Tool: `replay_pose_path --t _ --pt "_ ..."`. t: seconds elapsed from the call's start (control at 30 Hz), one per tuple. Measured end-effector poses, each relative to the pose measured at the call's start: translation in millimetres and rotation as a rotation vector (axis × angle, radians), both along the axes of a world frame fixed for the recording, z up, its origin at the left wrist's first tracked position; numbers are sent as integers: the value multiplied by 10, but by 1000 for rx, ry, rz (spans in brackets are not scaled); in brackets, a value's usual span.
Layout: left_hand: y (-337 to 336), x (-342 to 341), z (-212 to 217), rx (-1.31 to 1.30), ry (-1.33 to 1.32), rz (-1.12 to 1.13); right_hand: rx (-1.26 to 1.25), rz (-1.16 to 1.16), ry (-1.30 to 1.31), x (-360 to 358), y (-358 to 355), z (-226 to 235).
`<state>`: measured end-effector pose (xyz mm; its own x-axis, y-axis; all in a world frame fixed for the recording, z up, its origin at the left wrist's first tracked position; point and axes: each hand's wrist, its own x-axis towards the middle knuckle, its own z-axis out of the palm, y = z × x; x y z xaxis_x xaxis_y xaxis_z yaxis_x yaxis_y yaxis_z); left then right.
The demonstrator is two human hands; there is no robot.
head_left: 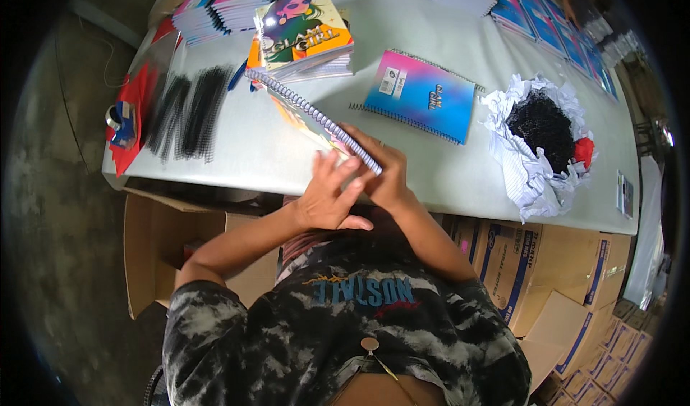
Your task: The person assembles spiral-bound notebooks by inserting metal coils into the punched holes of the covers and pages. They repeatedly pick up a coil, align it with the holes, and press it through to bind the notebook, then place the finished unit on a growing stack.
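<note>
Holds a notebook [314,116] in the right hand [390,167], grasping its near end with fingers bent around the spiral edge. Holds the left hand [325,199] wide open, with fingers spread and thumb well apart, right at the near end of the notebook; cannot tell whether touching the pages or just beside them. Slants the notebook above the near part of the worktop [251,165], with spiral edge up and far end close to a stack [305,35] of others. Has a blue notebook [424,97] lying flat to the right, with black coils along two edges. Has a black tangle [543,129] farther right, in crumpled paper [519,169], and black coils [205,111] at left, near a tape roll [123,125].
</note>
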<state>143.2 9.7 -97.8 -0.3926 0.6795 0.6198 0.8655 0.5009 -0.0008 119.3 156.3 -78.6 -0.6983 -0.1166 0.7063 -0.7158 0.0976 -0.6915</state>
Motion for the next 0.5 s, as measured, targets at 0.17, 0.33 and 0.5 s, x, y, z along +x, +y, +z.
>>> replay_pose_path --t 0.17,0.33,0.5 --pt "191 123 1055 286 -684 -77 85 116 99 59 33 436" --pt "71 -76 1194 797 -1003 208 442 13 -194 1 406 944" --pt "134 -339 1001 1041 -1363 -115 46 6 -495 -7 477 795"
